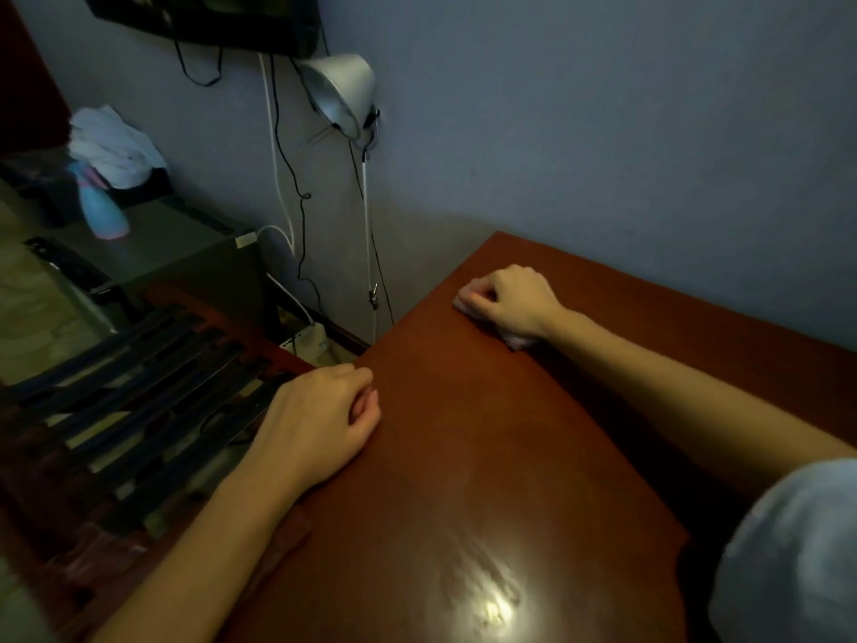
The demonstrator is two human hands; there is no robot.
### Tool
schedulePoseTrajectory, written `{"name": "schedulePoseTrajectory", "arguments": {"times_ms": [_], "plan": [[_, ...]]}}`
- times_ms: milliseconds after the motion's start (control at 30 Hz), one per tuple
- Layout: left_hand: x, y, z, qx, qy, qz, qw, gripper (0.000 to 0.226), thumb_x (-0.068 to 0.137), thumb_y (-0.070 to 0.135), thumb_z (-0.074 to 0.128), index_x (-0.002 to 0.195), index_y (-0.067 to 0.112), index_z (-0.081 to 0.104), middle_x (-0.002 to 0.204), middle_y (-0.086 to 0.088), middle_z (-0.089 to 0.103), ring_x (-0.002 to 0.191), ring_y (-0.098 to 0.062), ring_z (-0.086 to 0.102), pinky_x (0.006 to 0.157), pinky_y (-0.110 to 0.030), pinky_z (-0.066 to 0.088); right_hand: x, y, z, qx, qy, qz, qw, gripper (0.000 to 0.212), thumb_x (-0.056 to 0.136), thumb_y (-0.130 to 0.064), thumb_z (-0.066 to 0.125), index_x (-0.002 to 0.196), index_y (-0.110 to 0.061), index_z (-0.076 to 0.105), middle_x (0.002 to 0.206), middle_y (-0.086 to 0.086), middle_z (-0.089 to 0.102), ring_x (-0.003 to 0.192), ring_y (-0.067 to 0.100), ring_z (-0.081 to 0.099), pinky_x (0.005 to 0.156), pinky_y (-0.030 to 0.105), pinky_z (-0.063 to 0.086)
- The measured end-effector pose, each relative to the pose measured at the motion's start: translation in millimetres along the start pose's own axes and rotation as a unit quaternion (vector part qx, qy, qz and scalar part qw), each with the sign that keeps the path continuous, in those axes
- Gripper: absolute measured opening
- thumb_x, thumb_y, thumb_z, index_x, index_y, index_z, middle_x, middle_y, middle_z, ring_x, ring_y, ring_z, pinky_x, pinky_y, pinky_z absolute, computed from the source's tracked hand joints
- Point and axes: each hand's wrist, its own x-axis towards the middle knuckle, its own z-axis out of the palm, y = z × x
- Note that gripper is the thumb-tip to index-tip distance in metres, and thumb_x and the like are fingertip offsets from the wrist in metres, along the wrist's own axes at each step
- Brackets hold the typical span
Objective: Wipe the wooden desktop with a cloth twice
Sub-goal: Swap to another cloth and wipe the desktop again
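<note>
Head view: right hand grips a mostly hidden cloth on desktop; left hand loosely curled, empty.

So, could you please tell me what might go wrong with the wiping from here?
The right hand grips the cloth near the far left corner of the desktop; a stroke past the edge could snag the lamp stand or cables. The cloth is bunched small, so strips may be missed. The left hand rests on the left edge, possibly in the wiping path.

wooden desktop, pale cloth near far corner
</note>
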Motion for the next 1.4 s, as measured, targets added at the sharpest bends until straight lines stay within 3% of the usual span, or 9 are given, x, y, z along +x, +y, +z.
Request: {"name": "schedulePoseTrajectory", "arguments": {"times_ms": [200, 400, 500, 633, 800, 1033, 1167, 1267, 1400], "plan": [[-0.7, 0.6, -0.6, -0.009, 0.003, 0.005, 1.0, 0.028, 0.089, 0.024, 0.051, 0.063, 0.022, 0.042, 0.062, 0.009, 0.043, 0.054, -0.006, 0.043, 0.048, -0.022, 0.034, -64.9, -13.3, -8.6, 0.058, -0.057, -0.116, 0.99, 0.05, 0.096, -0.046, 0.041, 0.049, -0.03, 0.036, 0.045, -0.012, 0.038, 0.04, 0.0, 0.037, 0.047, 0.022, 0.034], [0.0, 1.2, -0.3, 0.003, 0.001, -0.002, 1.0, 0.029, 0.089, 0.027, 0.048, 0.062, 0.023, 0.041, 0.062, 0.008, 0.043, 0.056, -0.007, 0.043, 0.048, -0.02, 0.03, -17.9, 31.3, -15.9, -0.024, -0.014, 0.042, 0.999, 0.051, 0.097, -0.043, 0.045, 0.049, -0.026, 0.044, 0.051, 0.0, 0.048, 0.049, 0.018, 0.046, 0.058, 0.03, 0.036], [-0.2, 0.4, -0.4, -0.004, 0.002, 0.003, 1.0, 0.029, 0.089, 0.026, 0.049, 0.062, 0.023, 0.039, 0.062, 0.008, 0.043, 0.056, -0.006, 0.042, 0.048, -0.019, 0.028, 2.7, 9.0, -9.0, -0.036, 0.005, 0.069, 0.997, 0.037, 0.098, -0.043, 0.042, 0.073, -0.03, 0.067, 0.065, 0.008, 0.063, 0.064, 0.027, 0.06, 0.057, 0.026, 0.034], [-0.6, 0.4, -0.8, -0.004, 0.002, 0.004, 1.0, 0.028, 0.09, 0.028, 0.048, 0.063, 0.023, 0.041, 0.063, 0.008, 0.044, 0.056, -0.006, 0.043, 0.05, -0.02, 0.033, -17.3, -53.7, -3.0, 0.021, -0.024, 0.002, 0.999, 0.047, 0.099, -0.044, 0.04, 0.057, -0.024, 0.049, 0.053, -0.001, 0.055, 0.045, 0.01, 0.048, 0.048, 0.022, 0.032], [-0.9, -1.0, 0.0, 0.003, 0.01, 0.002, 1.0, 0.027, 0.09, 0.029, 0.048, 0.065, 0.021, 0.044, 0.063, 0.007, 0.045, 0.058, -0.008, 0.045, 0.05, -0.024, 0.034, -71.0, -70.7, 5.9, 0.028, -0.039, -0.084, 0.995, 0.054, 0.095, -0.051, 0.032, 0.061, -0.017, 0.057, 0.056, -0.005, 0.056, 0.048, 0.008, 0.049, 0.046, 0.024, 0.037], [0.9, -1.6, 1.5, -0.004, 0.017, -0.009, 1.0, 0.028, 0.091, 0.027, 0.048, 0.064, 0.021, 0.043, 0.061, 0.007, 0.044, 0.055, -0.005, 0.042, 0.048, -0.019, 0.023, -23.5, -8.9, -9.9, -0.008, 0.014, 0.101, 0.995, 0.035, 0.097, -0.04, 0.044, 0.084, -0.025, 0.072, 0.064, 0.002, 0.062, 0.064, 0.021, 0.061, 0.06, 0.024, 0.035], [0.7, -0.9, -0.1, -0.01, 0.022, -0.012, 1.0, 0.028, 0.091, 0.028, 0.047, 0.064, 0.021, 0.041, 0.062, 0.006, 0.045, 0.057, -0.007, 0.043, 0.048, -0.018, 0.021, -1.9, -34.9, -3.4, 0.007, 0.019, 0.141, 0.99, 0.042, 0.099, -0.041, 0.038, 0.085, -0.021, 0.072, 0.041, -0.006, 0.05, 0.051, 0.014, 0.06, 0.047, 0.021, 0.033], [-0.3, -1.2, -1.1, -0.017, 0.026, -0.013, 0.999, 0.028, 0.091, 0.029, 0.048, 0.064, 0.02, 0.042, 0.061, 0.006, 0.045, 0.058, -0.008, 0.044, 0.048, -0.019, 0.023, -15.8, -62.7, -3.1, 0.029, 0.012, 0.115, 0.993, 0.037, 0.099, -0.041, 0.037, 0.102, -0.029, 0.071, 0.043, -0.007, 0.05, 0.041, 0.004, 0.05, 0.047, 0.019, 0.037], [-1.0, -0.8, -3.0, -0.013, 0.021, -0.009, 1.0, 0.024, 0.09, 0.029, 0.048, 0.068, 0.018, 0.048, 0.065, 0.004, 0.05, 0.062, -0.012, 0.049, 0.051, -0.024, 0.033, -73.8, -106.9, 0.5, 0.06, -0.013, -0.007, 0.998, 0.038, 0.092, -0.05, 0.039, 0.075, -0.026, 0.064, 0.067, -0.004, 0.061, 0.061, 0.015, 0.06, 0.061, 0.032, 0.053]]}}
